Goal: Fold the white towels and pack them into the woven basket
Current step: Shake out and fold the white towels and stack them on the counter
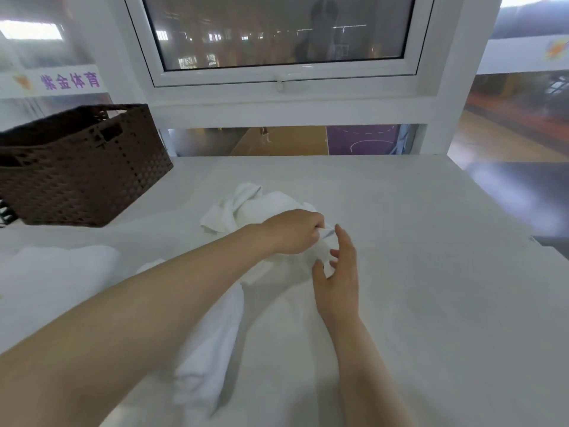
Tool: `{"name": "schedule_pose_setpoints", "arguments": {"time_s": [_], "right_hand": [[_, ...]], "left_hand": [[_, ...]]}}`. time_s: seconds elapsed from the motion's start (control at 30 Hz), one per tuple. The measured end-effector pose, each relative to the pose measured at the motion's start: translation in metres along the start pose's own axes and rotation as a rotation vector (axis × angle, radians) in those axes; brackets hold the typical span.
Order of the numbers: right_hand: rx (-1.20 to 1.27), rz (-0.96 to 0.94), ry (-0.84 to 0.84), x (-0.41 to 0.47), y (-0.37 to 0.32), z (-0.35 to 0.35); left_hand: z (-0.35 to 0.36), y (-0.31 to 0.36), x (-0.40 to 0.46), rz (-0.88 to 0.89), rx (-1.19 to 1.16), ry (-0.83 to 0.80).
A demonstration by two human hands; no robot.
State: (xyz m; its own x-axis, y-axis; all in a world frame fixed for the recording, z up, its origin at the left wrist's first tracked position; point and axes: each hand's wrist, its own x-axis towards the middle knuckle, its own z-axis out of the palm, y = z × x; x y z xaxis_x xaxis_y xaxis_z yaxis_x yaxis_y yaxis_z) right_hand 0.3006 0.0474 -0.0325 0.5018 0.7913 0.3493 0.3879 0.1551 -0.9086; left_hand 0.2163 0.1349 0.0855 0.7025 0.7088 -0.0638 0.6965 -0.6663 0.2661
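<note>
A crumpled white towel (246,204) lies in the middle of the white table (415,272). My left hand (292,231) grips a corner of it, lifted slightly. My right hand (338,272) is close beside that corner with fingers spread and thumb out, touching the cloth. Another white towel (209,343) hangs or lies under my left forearm near the front. A further white towel (52,272) sits at the left. The dark brown woven basket (83,171) stands at the back left of the table; its inside is hidden.
A white-framed window (283,38) and wall rise directly behind the table's far edge. The table's right edge drops off beside a dark floor (523,195). A striped object (6,214) peeks out left of the basket.
</note>
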Motion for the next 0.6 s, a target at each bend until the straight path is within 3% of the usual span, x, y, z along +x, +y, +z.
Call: {"name": "schedule_pose_setpoints", "arguments": {"time_s": [0.2,0.37,0.5,0.6], "right_hand": [[0.084,0.038,-0.031,-0.027,-0.001,-0.055],[0.068,0.07,-0.142,-0.054,-0.005,-0.103],[-0.095,-0.003,-0.205,-0.075,-0.003,-0.137],[-0.294,-0.103,-0.232,-0.087,0.0,-0.161]], "left_hand": [[0.016,0.048,-0.038,0.031,-0.07,-0.031],[0.049,0.081,-0.072,0.033,-0.259,0.015],[0.084,0.097,-0.097,-0.037,-0.51,0.126],[0.121,0.093,-0.112,-0.155,-0.513,0.315]]}}
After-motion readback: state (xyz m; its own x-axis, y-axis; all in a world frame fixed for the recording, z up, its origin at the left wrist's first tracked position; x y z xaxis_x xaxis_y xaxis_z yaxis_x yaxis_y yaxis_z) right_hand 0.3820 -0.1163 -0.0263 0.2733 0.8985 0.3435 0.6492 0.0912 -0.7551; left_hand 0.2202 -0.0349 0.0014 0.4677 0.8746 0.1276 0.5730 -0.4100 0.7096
